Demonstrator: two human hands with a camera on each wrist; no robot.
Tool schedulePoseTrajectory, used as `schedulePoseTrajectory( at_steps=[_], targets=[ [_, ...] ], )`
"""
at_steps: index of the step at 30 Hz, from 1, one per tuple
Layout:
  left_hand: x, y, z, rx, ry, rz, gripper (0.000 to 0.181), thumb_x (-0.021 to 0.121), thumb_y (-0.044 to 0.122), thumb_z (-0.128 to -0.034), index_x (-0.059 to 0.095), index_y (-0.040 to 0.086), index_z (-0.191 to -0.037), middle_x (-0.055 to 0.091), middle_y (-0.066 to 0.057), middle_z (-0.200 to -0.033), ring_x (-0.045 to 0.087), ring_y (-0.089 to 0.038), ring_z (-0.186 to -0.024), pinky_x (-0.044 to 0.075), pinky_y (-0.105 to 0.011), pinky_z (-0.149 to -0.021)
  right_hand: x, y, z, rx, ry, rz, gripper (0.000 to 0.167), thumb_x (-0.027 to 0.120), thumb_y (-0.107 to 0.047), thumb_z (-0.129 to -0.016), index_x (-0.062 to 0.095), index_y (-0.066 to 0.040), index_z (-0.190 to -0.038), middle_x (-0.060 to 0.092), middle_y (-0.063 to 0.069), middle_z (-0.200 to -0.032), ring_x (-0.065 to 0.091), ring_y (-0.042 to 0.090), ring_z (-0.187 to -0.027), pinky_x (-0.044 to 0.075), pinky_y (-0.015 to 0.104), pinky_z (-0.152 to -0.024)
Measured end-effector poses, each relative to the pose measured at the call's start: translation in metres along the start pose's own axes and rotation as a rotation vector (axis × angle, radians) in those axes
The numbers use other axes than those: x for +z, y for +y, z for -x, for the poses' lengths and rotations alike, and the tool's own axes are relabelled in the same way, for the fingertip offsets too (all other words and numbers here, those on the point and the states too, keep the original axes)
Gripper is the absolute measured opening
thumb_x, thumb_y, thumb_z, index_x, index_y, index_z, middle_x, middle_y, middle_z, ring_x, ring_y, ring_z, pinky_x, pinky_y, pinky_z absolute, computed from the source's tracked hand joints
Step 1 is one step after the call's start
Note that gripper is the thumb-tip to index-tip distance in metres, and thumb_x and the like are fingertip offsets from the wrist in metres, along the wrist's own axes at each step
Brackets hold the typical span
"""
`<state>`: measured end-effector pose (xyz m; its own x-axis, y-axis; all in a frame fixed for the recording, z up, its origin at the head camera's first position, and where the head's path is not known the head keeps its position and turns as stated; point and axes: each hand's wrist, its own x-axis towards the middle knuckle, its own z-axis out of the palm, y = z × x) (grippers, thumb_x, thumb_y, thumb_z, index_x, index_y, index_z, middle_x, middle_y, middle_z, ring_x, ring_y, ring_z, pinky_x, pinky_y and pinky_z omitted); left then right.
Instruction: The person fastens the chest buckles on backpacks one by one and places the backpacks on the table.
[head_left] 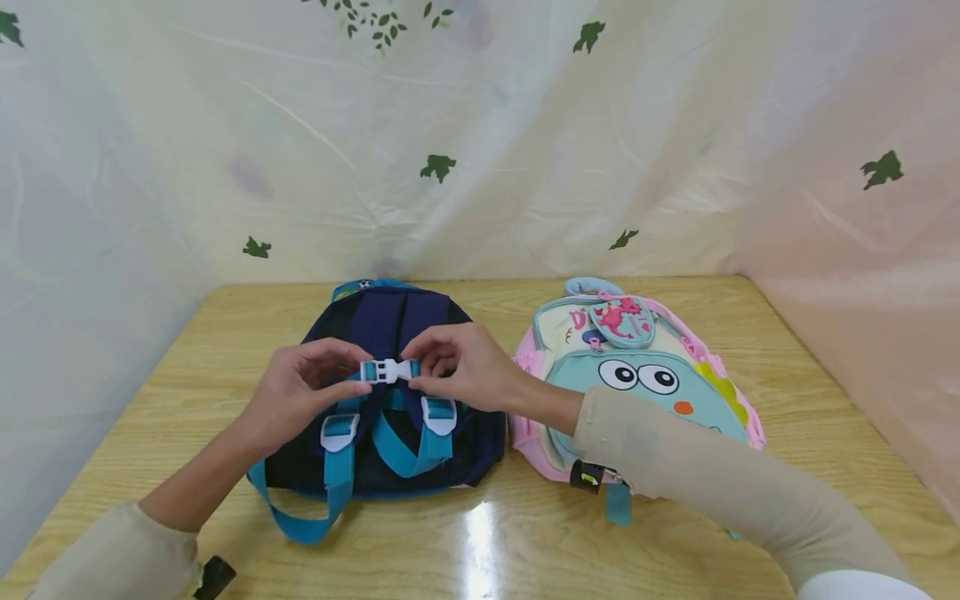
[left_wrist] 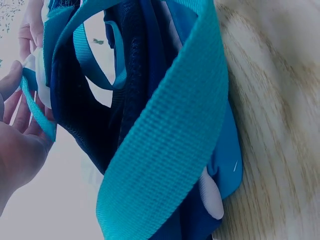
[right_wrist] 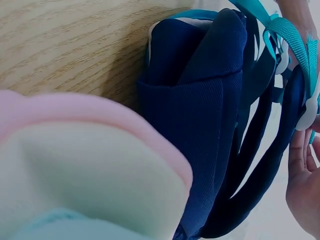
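A dark blue backpack [head_left: 465, 450] lies on the table with its shoulder straps facing up. Above it is a white side-release buckle [head_left: 387, 371] on short blue webbing. My left hand [head_left: 296, 392] pinches the buckle's left end between thumb and fingers. At the right end, my right hand [head_left: 472, 367] pinches the pronged half. The two halves meet in line; whether they are fully locked I cannot tell. Below hang blue webbing straps [head_left: 340, 475] with white strap adjusters [head_left: 438, 415]. In the left wrist view a blue strap [left_wrist: 165, 125] hides much of the pack.
To the right lies a pink and light blue backpack [head_left: 637, 375] with a cartoon face, partly under my right forearm. Both packs rest on a wooden table [head_left: 555, 550]. A pale curtain with leaf prints [head_left: 510, 208] hangs behind and at the sides.
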<state>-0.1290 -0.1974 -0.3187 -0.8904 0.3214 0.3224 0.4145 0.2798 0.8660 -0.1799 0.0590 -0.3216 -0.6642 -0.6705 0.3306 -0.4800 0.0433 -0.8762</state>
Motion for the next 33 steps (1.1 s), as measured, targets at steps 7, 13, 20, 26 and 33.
schedulePoseTrajectory(
  at_steps=[7, 13, 20, 26, 33],
  targets=[
    [0.0016, 0.0011, -0.0015, -0.016, 0.000, 0.013, 0.021, 0.074, -0.011, -0.0887, 0.070, -0.009, -0.109, 0.075, 0.007, -0.102, 0.070, -0.011, -0.091, 0.057, -0.020, -0.087, 0.0001, -0.0016, 0.0022, 0.047, 0.039, -0.007, 0.023, 0.078, 0.006, -0.088, 0.072, 0.009, -0.109, 0.073, 0.016, -0.090, 0.066, 0.011, -0.073, 0.061, 0.031, -0.077],
    [0.0030, 0.0017, -0.0022, -0.013, 0.004, 0.026, 0.022, 0.074, -0.013, -0.0879, 0.071, -0.010, -0.109, 0.075, 0.007, -0.102, 0.071, -0.009, -0.091, 0.057, -0.020, -0.086, 0.0007, -0.0012, 0.0030, 0.046, 0.052, -0.007, 0.022, 0.079, 0.004, -0.088, 0.073, 0.009, -0.109, 0.074, 0.017, -0.095, 0.069, 0.013, -0.076, 0.062, 0.033, -0.079],
    [0.0044, 0.0001, -0.0029, 0.009, 0.007, 0.031, 0.021, 0.073, -0.014, -0.0881, 0.071, -0.010, -0.109, 0.075, 0.007, -0.102, 0.071, -0.009, -0.090, 0.058, -0.021, -0.085, 0.0013, -0.0002, 0.0034, 0.032, 0.069, -0.018, 0.021, 0.079, 0.005, -0.087, 0.074, 0.010, -0.107, 0.075, 0.017, -0.093, 0.069, 0.012, -0.075, 0.062, 0.033, -0.077],
    [0.0052, -0.0010, -0.0036, 0.017, 0.010, 0.045, 0.020, 0.074, -0.012, -0.0882, 0.070, -0.011, -0.108, 0.075, 0.006, -0.102, 0.071, -0.010, -0.088, 0.059, -0.021, -0.082, 0.0015, -0.0003, 0.0037, 0.033, 0.080, -0.034, 0.020, 0.079, 0.006, -0.086, 0.074, 0.010, -0.106, 0.075, 0.017, -0.090, 0.070, 0.012, -0.074, 0.061, 0.029, -0.075],
    [0.0051, -0.0026, -0.0046, 0.003, 0.004, 0.040, 0.018, 0.075, -0.009, -0.0894, 0.071, -0.011, -0.107, 0.075, 0.008, -0.101, 0.072, -0.012, -0.087, 0.059, -0.022, -0.080, 0.0013, 0.0006, 0.0041, 0.025, 0.077, -0.033, 0.020, 0.079, 0.007, -0.086, 0.074, 0.011, -0.105, 0.075, 0.018, -0.092, 0.071, 0.013, -0.075, 0.061, 0.030, -0.075]
  ],
)
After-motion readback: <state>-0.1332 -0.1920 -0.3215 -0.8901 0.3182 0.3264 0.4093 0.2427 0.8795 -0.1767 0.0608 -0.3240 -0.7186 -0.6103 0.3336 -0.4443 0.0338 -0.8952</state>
